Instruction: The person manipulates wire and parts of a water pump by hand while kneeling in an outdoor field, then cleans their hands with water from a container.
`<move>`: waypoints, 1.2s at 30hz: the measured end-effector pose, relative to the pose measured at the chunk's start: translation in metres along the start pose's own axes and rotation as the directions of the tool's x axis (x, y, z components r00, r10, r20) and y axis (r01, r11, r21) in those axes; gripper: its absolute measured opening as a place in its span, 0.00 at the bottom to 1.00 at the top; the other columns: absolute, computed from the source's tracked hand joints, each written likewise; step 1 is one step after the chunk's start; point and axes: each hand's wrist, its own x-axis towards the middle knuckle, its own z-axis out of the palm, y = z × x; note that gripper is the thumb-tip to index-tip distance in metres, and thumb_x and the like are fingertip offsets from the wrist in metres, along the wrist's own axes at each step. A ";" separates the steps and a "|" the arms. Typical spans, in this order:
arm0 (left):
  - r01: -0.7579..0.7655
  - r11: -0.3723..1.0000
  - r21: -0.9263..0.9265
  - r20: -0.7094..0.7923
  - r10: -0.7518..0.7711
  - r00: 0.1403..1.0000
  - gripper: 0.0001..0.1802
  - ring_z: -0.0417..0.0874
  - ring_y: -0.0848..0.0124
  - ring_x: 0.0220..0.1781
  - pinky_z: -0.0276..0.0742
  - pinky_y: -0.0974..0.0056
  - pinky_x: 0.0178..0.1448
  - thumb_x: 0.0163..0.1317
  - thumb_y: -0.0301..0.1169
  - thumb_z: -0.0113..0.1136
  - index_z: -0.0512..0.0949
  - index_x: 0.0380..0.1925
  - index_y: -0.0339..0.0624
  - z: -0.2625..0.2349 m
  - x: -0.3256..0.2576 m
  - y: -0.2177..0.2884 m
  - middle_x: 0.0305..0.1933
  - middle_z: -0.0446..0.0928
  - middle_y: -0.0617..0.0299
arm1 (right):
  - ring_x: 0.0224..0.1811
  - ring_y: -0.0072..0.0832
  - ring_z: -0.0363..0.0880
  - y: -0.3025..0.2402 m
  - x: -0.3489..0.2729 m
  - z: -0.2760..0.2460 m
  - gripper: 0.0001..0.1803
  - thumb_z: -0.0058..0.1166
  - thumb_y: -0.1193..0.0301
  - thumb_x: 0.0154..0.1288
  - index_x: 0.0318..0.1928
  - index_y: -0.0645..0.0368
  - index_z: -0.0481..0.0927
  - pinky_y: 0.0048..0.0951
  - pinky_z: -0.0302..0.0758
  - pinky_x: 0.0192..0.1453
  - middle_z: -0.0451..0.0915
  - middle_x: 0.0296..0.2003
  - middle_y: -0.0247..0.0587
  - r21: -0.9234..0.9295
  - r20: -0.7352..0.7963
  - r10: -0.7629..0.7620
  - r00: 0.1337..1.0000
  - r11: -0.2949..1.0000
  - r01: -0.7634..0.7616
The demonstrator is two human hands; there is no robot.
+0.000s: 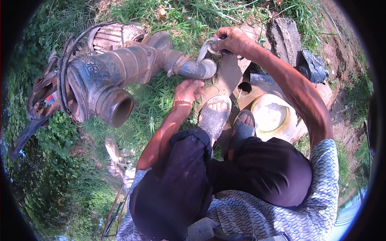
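Strip (204,48), pale and cloth-like, is running from the right hand (230,41), gripping it, to the pipe elbow's (190,69) end; the left hand (188,94), loosely curled and seemingly empty, is hovering just beside. Wrapping seems to be underway, next calling for even tension.

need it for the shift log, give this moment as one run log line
right hand: holds white strip running to pipe elbow | left hand: by elbow, contact unclear | white bucket: beside right foot
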 end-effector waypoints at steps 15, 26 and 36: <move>-0.119 0.978 0.170 0.022 0.117 0.993 0.15 0.82 0.73 0.34 0.77 0.71 0.32 0.70 0.28 0.50 0.73 0.55 0.39 0.001 0.002 -0.016 0.44 0.81 0.58 | 0.27 0.14 0.73 0.023 0.000 0.010 0.09 0.56 0.72 0.62 0.43 0.58 0.82 0.22 0.72 0.30 0.80 0.30 0.28 -0.006 0.156 0.011 0.988 1.000 -0.010; -0.022 0.997 -0.070 0.562 0.057 0.825 0.50 0.69 0.45 0.65 0.60 0.46 0.72 0.62 0.48 0.59 0.41 0.74 0.46 0.048 -0.021 0.034 0.73 0.50 0.43 | 0.30 0.18 0.79 0.041 -0.064 0.016 0.19 0.64 0.68 0.58 0.51 0.56 0.79 0.23 0.78 0.36 0.82 0.31 0.35 0.110 0.156 -0.104 0.982 0.990 0.087; -0.122 0.923 -0.365 0.078 0.161 0.984 0.23 0.79 0.62 0.54 0.76 0.55 0.57 0.67 0.33 0.55 0.67 0.62 0.45 -0.021 0.022 0.009 0.58 0.74 0.58 | 0.32 0.36 0.81 -0.028 0.038 0.055 0.11 0.61 0.68 0.51 0.35 0.57 0.78 0.37 0.77 0.40 0.81 0.28 0.45 -0.563 0.176 -0.243 0.954 0.770 0.300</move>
